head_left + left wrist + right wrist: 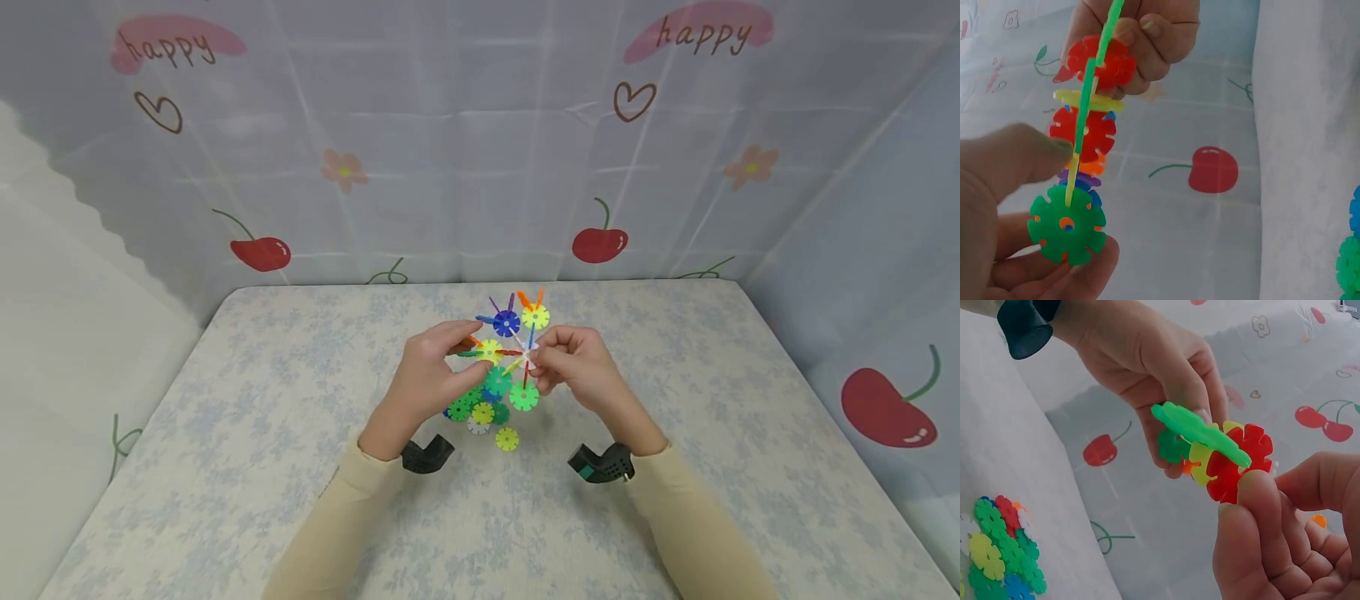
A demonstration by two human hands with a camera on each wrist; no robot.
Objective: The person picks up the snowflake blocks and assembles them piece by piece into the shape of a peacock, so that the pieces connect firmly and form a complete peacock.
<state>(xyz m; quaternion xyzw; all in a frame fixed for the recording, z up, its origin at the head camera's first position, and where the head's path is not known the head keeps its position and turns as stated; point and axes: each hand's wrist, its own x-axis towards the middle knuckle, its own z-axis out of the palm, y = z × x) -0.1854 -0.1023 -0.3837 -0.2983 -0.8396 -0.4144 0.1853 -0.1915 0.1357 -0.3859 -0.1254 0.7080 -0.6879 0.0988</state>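
Both hands hold one assembly of slotted plastic snowflake discs above the table. My left hand point(427, 371) curves round its left side; in the left wrist view its thumb lies beside a yellow edge-on disc, with fingers behind a green disc point(1079, 240). At the other side, my right hand point(585, 367) pinches the assembly by a white disc point(527, 357). A red disc point(1252, 440) and a green edge-on disc point(1197, 432) show close to its fingertips in the right wrist view. Dark blue point(506, 323) and yellow point(536, 317) discs stick out at the far end.
A pile of loose discs point(459, 410), mostly green, lies on the table below the hands. One yellow disc point(507, 439) sits at its near side. The table point(225, 467) has a pale patterned cover, with a printed curtain point(457, 183) behind it.
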